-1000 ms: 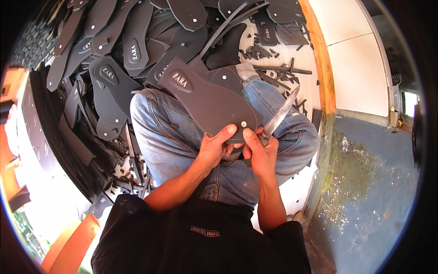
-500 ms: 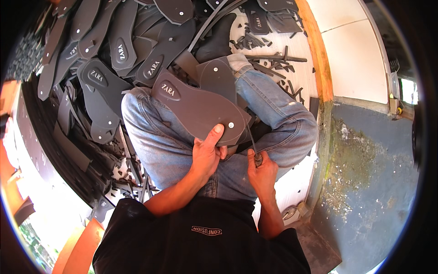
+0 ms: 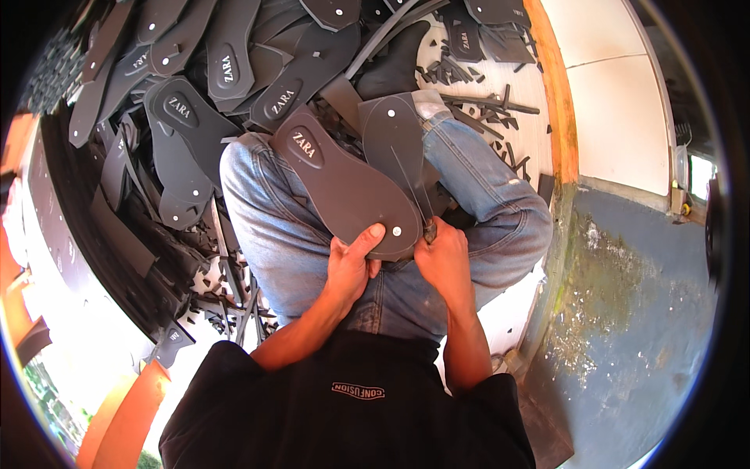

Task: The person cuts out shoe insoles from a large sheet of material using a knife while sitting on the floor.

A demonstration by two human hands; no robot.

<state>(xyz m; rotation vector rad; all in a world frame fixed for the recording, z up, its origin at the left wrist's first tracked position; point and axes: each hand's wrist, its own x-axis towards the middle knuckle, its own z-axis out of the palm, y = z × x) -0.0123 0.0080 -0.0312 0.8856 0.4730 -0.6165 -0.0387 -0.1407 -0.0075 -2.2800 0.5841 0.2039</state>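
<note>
My left hand grips a dark grey sandal sole by its wide front end, thumb on top beside a small white dot. The sole lies slanted over my lap, with its raised heel patch toward my knee. A thin-bladed knife is closed in my right hand, its handle mostly hidden by the fingers. The blade points away from me along the right edge of the sole; whether it touches the edge I cannot tell. Another dark sole piece rests behind it by my shin.
Several cut soles lie piled at the far left. Dark offcut strips and scraps are scattered on the pale floor to the right and beside my left thigh. A stack of dark sheets stands at left. An orange edge strip borders the floor.
My right hand and the knife have moved away from me, up along the sole's right edge. The held sole has turned to point more away from me. The whole view has shifted slightly.
</note>
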